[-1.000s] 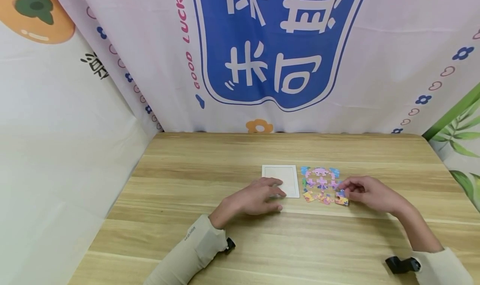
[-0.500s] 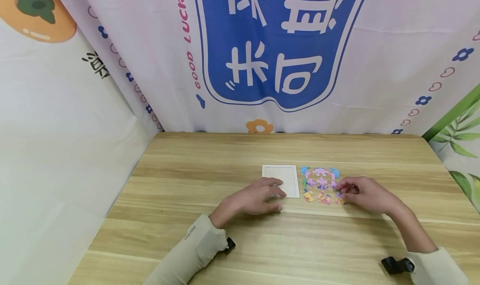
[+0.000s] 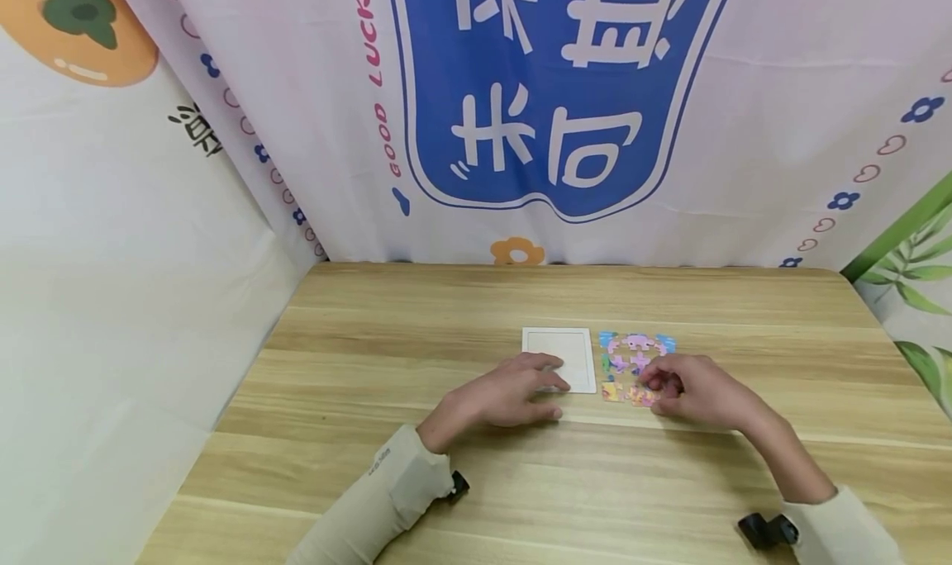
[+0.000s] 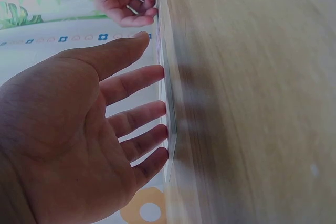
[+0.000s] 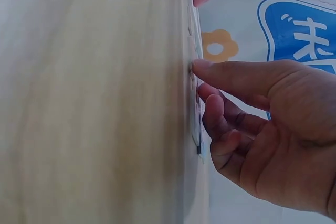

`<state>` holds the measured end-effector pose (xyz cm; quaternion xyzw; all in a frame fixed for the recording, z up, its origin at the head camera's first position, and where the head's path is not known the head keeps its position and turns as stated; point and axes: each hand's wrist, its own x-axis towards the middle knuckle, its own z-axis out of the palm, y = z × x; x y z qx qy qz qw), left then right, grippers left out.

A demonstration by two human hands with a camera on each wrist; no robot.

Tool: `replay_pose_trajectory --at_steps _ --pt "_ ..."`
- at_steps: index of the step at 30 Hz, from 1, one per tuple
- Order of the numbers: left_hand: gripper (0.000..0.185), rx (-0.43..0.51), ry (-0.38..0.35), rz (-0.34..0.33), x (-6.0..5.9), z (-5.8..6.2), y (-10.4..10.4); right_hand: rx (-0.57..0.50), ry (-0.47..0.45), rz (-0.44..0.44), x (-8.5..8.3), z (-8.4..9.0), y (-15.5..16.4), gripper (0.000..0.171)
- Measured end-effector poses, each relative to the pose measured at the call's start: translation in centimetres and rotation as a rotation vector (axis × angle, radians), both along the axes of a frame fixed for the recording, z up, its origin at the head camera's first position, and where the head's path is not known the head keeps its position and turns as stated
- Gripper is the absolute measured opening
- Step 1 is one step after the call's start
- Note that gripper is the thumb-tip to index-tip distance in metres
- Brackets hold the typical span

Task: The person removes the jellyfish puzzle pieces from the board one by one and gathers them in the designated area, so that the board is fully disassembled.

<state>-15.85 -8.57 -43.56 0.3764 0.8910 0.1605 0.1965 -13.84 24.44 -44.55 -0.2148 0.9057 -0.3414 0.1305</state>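
Fingers spread, my left hand (image 3: 516,389) rests its fingertips on a flat, square white puzzle frame (image 3: 545,344). In the left wrist view, the fingertips (image 4: 160,109) lie along the frame's thin edge. Just right of the frame is a jigsaw of colourful pieces (image 3: 638,343), pink in the middle, blue at the top corners, yellow and orange along the bottom. My right hand (image 3: 702,389) is over its lower right part, thumb and bent fingers pinching a puzzle piece low at the table; the hand mostly hides that piece. In the right wrist view, the thumb tip (image 5: 202,65) meets the pieces.
Everything lies on a wood-grain table (image 3: 416,317). Behind it hangs a pale cloth (image 3: 335,160) with a blue printed panel, and another white cloth (image 3: 134,301) covers the left side. A black wrist mount (image 3: 768,531) sits at the right sleeve.
My right hand has slid left from the jigsaw's right edge and now covers more of its lower right. The bottom-left piece sits straighter. The left hand has stayed put.
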Motion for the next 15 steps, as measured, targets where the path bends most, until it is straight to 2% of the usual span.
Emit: replay_pose_trajectory --at_steps 10,15 --pt "0.044 -0.025 0.012 -0.002 0.0 -0.1 0.0 0.032 0.044 -0.045 0.4 0.8 1.2 0.023" --pt "0.048 -0.011 0.035 0.053 0.0 0.3 -0.5 0.006 0.056 -0.06 1.0 0.9 2.1 0.02"
